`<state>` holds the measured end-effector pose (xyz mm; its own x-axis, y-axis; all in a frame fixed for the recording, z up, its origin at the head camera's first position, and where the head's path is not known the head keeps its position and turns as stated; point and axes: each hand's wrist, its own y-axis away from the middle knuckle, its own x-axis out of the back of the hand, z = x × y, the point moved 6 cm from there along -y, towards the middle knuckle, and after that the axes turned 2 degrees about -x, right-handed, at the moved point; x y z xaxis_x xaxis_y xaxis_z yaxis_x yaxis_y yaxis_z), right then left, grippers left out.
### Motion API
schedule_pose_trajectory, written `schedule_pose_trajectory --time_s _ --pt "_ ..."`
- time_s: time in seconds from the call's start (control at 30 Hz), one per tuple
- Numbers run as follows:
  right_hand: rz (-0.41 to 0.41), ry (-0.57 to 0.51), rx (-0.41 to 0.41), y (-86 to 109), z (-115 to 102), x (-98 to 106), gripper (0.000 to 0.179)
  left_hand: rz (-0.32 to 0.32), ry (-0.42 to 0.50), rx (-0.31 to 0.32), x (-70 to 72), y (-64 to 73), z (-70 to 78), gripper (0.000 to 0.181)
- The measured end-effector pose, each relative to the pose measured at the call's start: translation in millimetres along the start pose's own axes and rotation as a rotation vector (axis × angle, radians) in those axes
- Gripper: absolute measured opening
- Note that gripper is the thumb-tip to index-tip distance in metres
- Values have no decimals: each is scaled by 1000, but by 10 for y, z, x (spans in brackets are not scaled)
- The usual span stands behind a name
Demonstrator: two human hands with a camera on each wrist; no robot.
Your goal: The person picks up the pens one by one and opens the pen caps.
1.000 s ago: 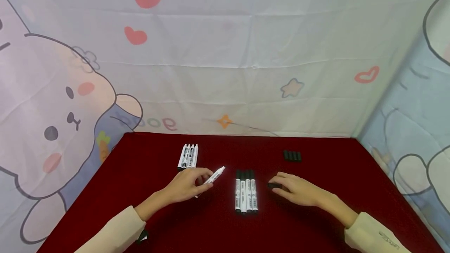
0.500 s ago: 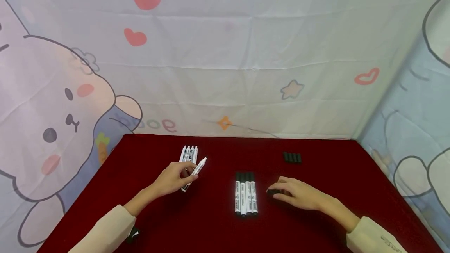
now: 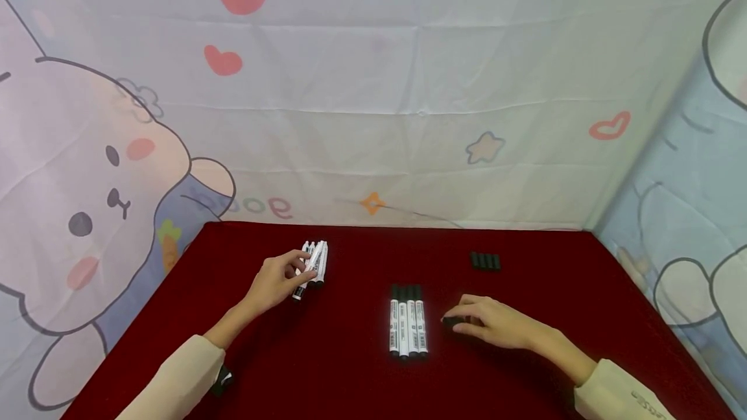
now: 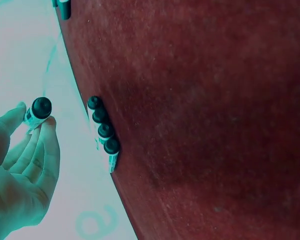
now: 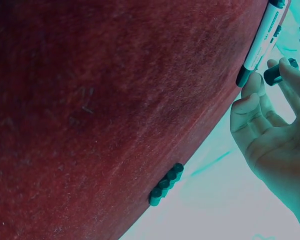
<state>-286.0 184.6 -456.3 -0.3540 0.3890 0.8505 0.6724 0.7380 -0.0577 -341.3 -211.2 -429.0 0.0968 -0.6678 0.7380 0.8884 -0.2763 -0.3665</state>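
My left hand [image 3: 277, 282] pinches an uncapped white marker [image 4: 36, 116] between thumb and fingers; in the left wrist view its black end faces the camera. In the head view this marker overlaps a row of uncapped white markers [image 3: 323, 263] at the table's back left. The left wrist view shows a gap between it and the row [image 4: 103, 129]. My right hand [image 3: 496, 321] pinches a black marker cap [image 5: 274, 75] by thumb and fingertips, just right of a row of capped markers [image 3: 408, 329] lying side by side.
Several black caps [image 3: 486, 261] lie in a row at the back right of the red-covered table [image 3: 525, 368]. A printed cloth backdrop [image 3: 420, 83] rises behind the table's far edge. A small black object [image 3: 223, 381] shows beside the left sleeve.
My left hand has moved left and toward the back with the marker, from near the capped row to the uncapped row. My right hand, still with the cap, has shifted slightly toward me.
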Motion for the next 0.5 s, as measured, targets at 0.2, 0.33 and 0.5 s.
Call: schedule_pose_trajectory --time_s 0.2,0.33,0.5 --pt "-3 -3 -12 -14 2 -12 33 62 82 26 44 -89 -160 34" --pt "-21 -4 -21 -21 -1 -35 32 79 116 68 44 -143 -310 33" --pt "-21 8 -10 -41 -19 -46 33 100 121 118 47 -194 -463 33"
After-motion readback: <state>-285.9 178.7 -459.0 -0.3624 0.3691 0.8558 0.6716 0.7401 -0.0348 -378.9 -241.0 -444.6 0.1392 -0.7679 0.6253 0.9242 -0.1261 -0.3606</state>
